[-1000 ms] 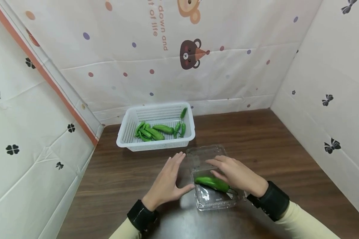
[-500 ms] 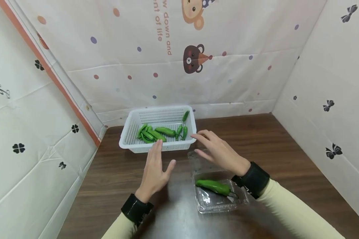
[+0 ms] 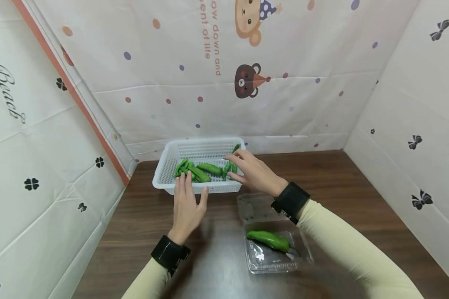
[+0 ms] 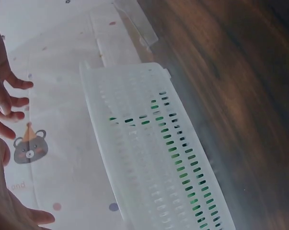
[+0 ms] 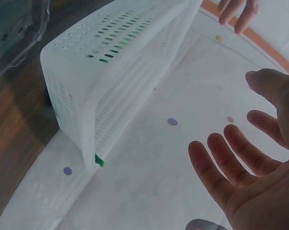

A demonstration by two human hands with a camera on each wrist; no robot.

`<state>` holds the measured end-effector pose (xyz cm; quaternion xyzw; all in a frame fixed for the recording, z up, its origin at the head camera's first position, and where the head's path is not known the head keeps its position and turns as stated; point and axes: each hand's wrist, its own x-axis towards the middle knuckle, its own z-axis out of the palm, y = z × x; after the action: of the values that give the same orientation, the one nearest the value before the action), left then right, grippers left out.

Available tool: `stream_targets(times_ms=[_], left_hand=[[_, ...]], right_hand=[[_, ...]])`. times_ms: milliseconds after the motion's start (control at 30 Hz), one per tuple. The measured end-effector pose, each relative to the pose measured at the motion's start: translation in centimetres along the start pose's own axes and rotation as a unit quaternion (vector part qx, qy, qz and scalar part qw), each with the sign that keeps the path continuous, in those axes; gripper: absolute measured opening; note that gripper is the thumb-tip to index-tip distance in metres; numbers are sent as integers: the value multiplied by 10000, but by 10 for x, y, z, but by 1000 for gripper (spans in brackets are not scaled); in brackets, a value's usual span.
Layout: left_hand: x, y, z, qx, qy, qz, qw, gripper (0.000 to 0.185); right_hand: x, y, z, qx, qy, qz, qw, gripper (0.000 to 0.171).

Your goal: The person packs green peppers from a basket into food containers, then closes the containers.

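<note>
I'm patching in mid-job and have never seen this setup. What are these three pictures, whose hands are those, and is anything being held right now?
There is no machine here: a person works with two bare hands, wearing one camera on the head and one on each wrist. The wide picture is the head view, looking down at a brown table. The two close, tilted pictures come from the wrists.

On the table stands a white slotted basket with several green peppers in it. Nearer the person lies a clear plastic box, lid open, with one green pepper inside.

The left hand lies flat, fingers straight, fingertips at the basket's front wall. The right hand is over the basket's right end, fingers spread, as the right wrist view shows. Neither hand has a grip on anything.
</note>
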<state>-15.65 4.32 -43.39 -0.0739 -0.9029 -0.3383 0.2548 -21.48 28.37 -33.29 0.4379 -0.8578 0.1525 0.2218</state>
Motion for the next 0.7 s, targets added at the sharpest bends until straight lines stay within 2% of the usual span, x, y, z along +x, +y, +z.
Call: stream_targets(times_ms=[400, 700], left_hand=[[14, -10, 0, 156, -102, -54, 9998, 76], [21, -20, 5, 107, 112, 70, 9999, 63]], right_hand=[[30, 17, 15, 38, -445, 197, 9988, 53], [43, 29, 33, 28, -815, 395, 9959, 56]])
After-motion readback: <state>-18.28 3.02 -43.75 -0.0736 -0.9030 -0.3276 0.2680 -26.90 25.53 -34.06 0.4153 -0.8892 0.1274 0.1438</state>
